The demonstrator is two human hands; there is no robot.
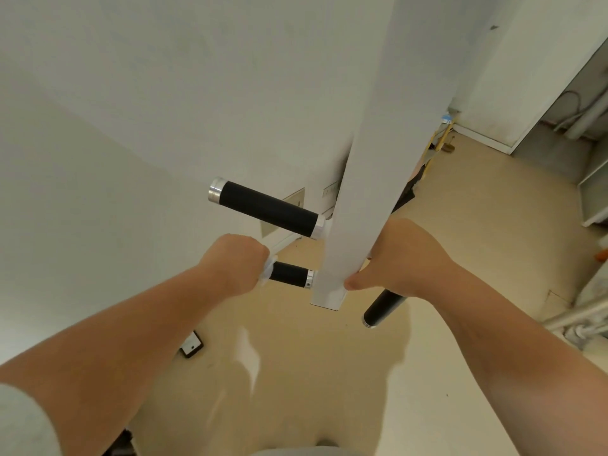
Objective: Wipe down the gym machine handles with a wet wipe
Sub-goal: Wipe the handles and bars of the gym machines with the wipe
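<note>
Left hand (234, 264): fist clenched round wet wipe (268, 270), at outer end of lower left handle (290, 274). Right hand (398, 258): grasps white post (358, 192), bracing. My judgement: wrap wipe fully round, twist, slide toward post.

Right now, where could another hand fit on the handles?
The upper handle is bare from silver cap to white post. The lower handle is crowded: the left hand grips it through the wipe. The right hand holds the post, hiding part of the right handle.
</note>
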